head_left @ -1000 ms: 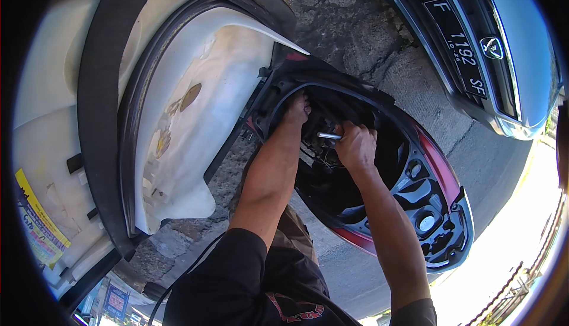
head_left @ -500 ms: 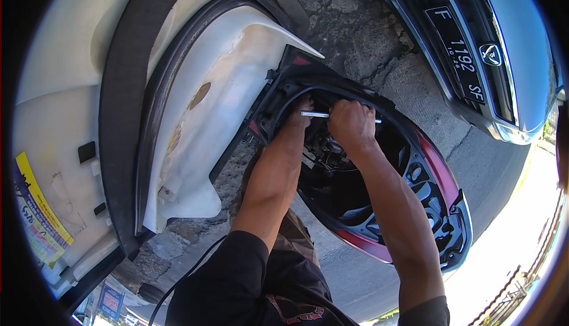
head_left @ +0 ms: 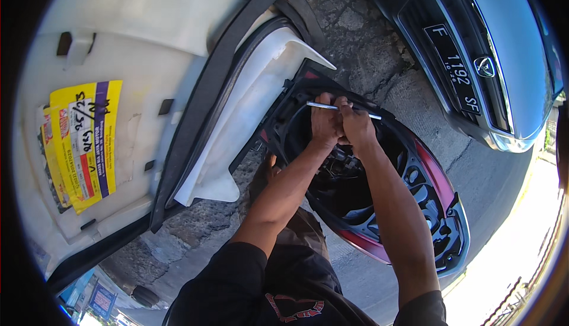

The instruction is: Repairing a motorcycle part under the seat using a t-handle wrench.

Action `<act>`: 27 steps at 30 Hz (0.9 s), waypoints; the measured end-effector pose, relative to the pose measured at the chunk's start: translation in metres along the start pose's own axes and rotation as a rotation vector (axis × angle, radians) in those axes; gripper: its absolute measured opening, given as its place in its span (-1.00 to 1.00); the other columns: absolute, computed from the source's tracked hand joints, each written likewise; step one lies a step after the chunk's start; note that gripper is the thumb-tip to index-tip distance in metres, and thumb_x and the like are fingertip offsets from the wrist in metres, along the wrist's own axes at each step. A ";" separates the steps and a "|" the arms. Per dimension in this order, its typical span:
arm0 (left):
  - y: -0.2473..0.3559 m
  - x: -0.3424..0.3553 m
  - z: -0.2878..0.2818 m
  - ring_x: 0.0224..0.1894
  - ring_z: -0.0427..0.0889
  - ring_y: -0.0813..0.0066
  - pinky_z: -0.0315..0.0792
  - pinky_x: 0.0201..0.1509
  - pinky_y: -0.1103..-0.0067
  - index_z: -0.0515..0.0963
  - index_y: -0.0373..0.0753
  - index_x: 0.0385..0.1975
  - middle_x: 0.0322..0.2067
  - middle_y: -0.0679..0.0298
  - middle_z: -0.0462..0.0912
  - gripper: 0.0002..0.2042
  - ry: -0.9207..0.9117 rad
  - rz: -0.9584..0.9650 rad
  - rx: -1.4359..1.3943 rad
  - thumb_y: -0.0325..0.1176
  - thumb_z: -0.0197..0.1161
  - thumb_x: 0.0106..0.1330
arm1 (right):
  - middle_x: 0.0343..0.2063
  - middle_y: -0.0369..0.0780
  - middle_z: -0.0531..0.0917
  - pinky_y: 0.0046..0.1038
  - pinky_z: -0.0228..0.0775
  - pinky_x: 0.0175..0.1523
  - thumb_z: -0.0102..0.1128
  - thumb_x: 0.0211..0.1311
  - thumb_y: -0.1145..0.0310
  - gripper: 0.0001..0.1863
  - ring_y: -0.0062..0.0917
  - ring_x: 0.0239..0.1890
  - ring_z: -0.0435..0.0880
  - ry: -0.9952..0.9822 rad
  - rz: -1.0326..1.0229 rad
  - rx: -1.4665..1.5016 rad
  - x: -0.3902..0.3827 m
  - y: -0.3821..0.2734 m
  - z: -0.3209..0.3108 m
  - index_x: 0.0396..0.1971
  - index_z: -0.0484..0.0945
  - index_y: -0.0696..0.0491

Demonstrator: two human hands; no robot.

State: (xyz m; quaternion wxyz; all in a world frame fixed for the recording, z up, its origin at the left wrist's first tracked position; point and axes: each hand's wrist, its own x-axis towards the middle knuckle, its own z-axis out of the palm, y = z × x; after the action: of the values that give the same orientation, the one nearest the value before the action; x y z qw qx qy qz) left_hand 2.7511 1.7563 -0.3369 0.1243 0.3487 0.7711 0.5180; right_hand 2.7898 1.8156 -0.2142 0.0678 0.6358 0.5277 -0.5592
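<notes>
Grey pavement (head_left: 430,92): cracked and rough, underneath everything, sunlit toward the right.
Blue-grey car (head_left: 510,24): nose to me at upper right, dark grille and dark plate; well apart from my hands.
Pale plastic panel (head_left: 160,68): fills the left, scuffed, black strip along its edge; a white curved flap (head_left: 252,112) beside that strip.
Black shell (head_left: 403,136): hollow, dark inside, red trim (head_left: 437,175) along its outer side; both my hands are over the cavity, toward its far end.
Yellow-and-purple sticker (head_left: 109,148): on the pale panel, slightly askew.
Metal parts and wires (head_left: 341,166): within the cavity, just on the near side of my hands; detail lost in shadow.
Right hand (head_left: 357,127): closed round the bar, knuckles up.
Left hand (head_left: 325,124): against the right, fingers curled, bar crossing in front of them; can't tell whether they grip it or something hidden.
Metal bar (head_left: 323,106), lie: above the cavity; long axis runs across me, nearly left to right, right end a little nearer my body; one end points left past my left hand, the other right past my right.
Metal bar, look: straight, slim, silvery, bright on the exposed left length; middle covered by my right hand.
</notes>
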 end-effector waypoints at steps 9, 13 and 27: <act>0.019 0.002 0.004 -0.07 0.44 0.11 0.35 0.03 0.24 0.50 -0.19 -0.23 -0.21 0.14 0.41 -0.76 -0.013 0.104 0.300 -0.23 0.25 0.19 | -0.39 0.03 0.70 -0.31 0.58 -0.19 0.09 0.18 0.31 -0.65 -0.25 -0.44 0.71 0.230 -0.589 -1.187 -0.006 -0.019 -0.041 -0.08 0.66 0.11; 0.016 -0.002 0.007 -0.06 0.45 0.14 0.34 0.02 0.26 0.51 -0.16 -0.24 -0.21 0.13 0.41 -0.78 0.006 0.055 0.276 -0.18 0.20 0.26 | -0.28 0.11 0.68 -0.18 0.54 -0.03 0.08 0.14 0.34 -0.63 -0.07 -0.19 0.71 -0.565 -0.414 -1.138 -0.019 -0.030 -0.023 -0.06 0.68 -0.02; 0.018 -0.003 0.013 -0.05 0.45 0.08 0.33 0.03 0.25 0.48 -0.19 -0.23 -0.18 0.09 0.43 -0.80 0.061 0.005 0.212 -0.33 0.24 0.17 | -0.23 0.06 0.68 -0.12 0.49 0.06 0.07 0.14 0.29 -0.71 -0.06 -0.12 0.67 -0.445 -0.582 -1.409 -0.014 -0.009 -0.030 -0.28 0.70 0.12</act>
State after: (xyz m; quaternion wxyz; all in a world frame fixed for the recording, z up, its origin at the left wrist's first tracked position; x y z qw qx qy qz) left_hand 2.7674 1.7676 -0.3269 0.0619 0.3456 0.8242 0.4443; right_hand 2.8045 1.8316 -0.1874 0.4090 0.1534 0.8763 -0.2030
